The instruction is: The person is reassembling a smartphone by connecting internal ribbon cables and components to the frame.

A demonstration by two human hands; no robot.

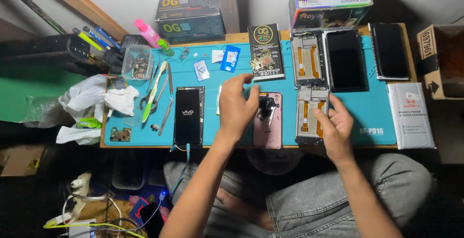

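My left hand (237,103) rests open, fingers spread, on the blue mat (372,107), touching the pink phone back (268,120). Just right of that pink shell, my right hand (334,127) grips one phone frame (311,114). A second frame (307,59) lies beyond it, beside two dark screens (346,60).

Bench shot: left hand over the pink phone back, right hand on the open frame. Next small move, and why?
Probably lower the left hand onto the pink phone back to pin it. That hand hovers at its upper left edge with fingers spread and holds nothing, while the right hand already touches the open phone frame beside it. The two parts lie side by side on the blue mat.
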